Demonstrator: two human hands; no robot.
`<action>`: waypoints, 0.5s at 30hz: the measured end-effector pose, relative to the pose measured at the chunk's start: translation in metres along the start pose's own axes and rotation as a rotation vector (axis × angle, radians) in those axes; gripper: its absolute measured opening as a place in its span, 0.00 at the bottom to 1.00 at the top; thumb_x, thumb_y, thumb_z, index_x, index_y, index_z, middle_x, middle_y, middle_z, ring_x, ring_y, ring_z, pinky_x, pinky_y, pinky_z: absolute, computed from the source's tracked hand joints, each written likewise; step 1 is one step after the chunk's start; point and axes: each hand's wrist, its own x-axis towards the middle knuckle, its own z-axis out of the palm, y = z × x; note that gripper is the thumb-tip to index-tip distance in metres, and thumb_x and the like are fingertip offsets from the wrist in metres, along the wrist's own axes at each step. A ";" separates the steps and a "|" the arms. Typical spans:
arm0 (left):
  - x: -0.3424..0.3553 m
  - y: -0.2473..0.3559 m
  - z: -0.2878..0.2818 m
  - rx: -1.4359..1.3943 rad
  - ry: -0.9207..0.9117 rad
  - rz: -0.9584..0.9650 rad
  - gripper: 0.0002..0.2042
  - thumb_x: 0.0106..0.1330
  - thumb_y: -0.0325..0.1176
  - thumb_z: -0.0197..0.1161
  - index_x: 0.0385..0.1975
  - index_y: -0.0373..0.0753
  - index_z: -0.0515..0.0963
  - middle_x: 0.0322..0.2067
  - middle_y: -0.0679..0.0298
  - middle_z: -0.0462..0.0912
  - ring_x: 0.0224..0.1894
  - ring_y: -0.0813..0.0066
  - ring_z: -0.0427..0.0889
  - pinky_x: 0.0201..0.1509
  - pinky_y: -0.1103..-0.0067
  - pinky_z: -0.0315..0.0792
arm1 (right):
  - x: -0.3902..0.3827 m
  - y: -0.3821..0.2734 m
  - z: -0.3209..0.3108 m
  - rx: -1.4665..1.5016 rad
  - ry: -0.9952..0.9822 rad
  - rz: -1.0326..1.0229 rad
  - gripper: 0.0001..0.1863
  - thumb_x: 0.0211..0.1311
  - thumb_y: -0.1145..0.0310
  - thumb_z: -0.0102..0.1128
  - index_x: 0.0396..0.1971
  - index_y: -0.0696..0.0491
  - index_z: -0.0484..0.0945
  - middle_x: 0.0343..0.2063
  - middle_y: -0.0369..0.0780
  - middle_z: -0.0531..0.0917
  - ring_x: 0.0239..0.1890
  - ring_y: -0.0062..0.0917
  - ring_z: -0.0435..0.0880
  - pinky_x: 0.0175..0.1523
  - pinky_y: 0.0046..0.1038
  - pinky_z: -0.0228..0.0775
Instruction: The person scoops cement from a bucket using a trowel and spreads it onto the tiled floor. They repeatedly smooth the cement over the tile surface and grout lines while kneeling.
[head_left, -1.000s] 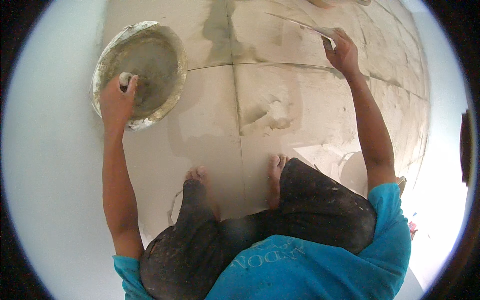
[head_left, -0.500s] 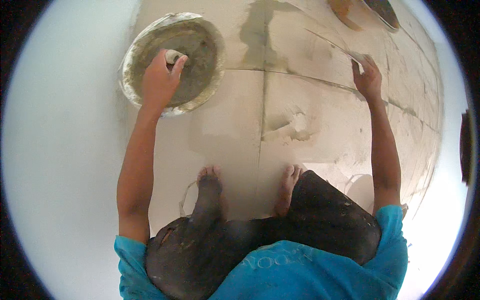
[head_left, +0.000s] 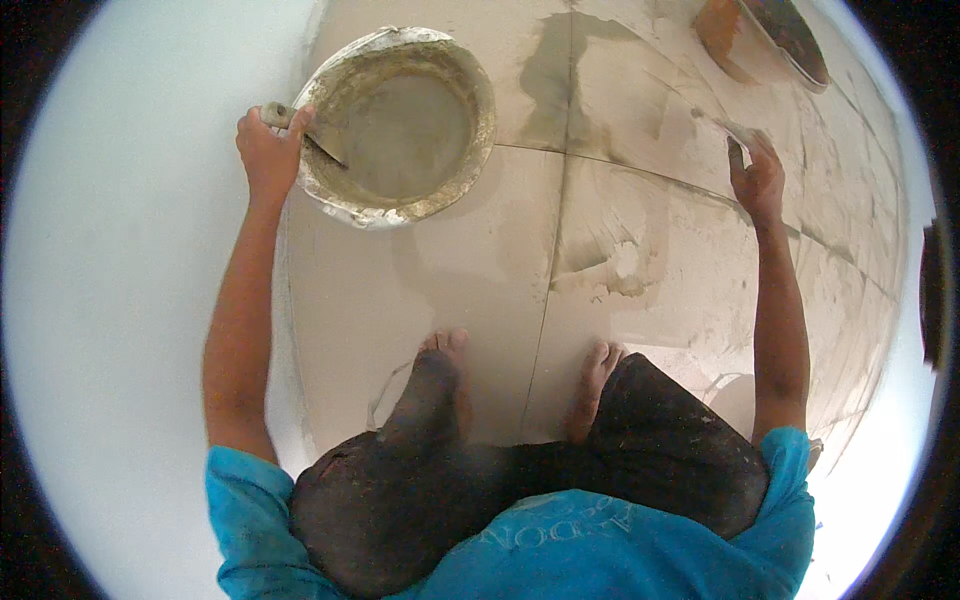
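Observation:
My left hand is closed round the handle of a trowel, whose dark-edged blade reaches over the left rim of a round, crusted tub. Grey, wet slurry lies in the bottom of the tub. Off to the right, my right hand is closed on a thin, flat tool with a pale edge, held low over the tiled floor. Its exact kind is unclear, as my fingers hide part of it.
Grey smears run along the tile joints, and a patch of residue lies in front of my bare feet. An orange-brown container lies tilted at the far right. A white wall rises close on the left.
My left hand has moved left with the trowel, from above the middle of the tub to its left rim; the blade now shows. The view has shifted, and my right hand keeps its tool.

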 end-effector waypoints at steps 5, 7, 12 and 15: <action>-0.003 0.023 -0.022 -0.423 -0.350 -0.237 0.29 0.55 0.50 0.70 0.43 0.31 0.70 0.41 0.54 0.75 0.42 0.63 0.76 0.45 0.69 0.71 | -0.004 -0.004 -0.008 0.081 0.000 0.078 0.10 0.58 0.73 0.61 0.40 0.52 0.80 0.39 0.44 0.82 0.42 0.41 0.81 0.45 0.33 0.73; -0.010 0.025 -0.015 -0.452 -0.189 -0.252 0.27 0.55 0.47 0.70 0.43 0.32 0.70 0.40 0.55 0.76 0.41 0.67 0.77 0.44 0.72 0.71 | -0.003 -0.007 -0.010 0.042 0.001 0.094 0.09 0.59 0.73 0.60 0.40 0.53 0.80 0.39 0.44 0.82 0.41 0.41 0.81 0.45 0.33 0.73; -0.006 -0.009 0.020 -0.699 -0.118 -0.377 0.22 0.56 0.41 0.70 0.43 0.31 0.73 0.36 0.57 0.79 0.36 0.68 0.80 0.42 0.76 0.74 | -0.002 -0.018 -0.007 0.032 -0.075 0.147 0.09 0.60 0.72 0.60 0.40 0.53 0.80 0.37 0.44 0.82 0.41 0.40 0.81 0.45 0.33 0.73; 0.000 0.004 0.015 -0.990 -0.362 -0.550 0.22 0.55 0.39 0.69 0.43 0.30 0.74 0.36 0.56 0.80 0.36 0.67 0.81 0.42 0.75 0.76 | -0.009 -0.011 -0.013 -0.018 -0.046 0.107 0.09 0.60 0.72 0.60 0.40 0.53 0.80 0.37 0.44 0.82 0.40 0.40 0.82 0.45 0.33 0.73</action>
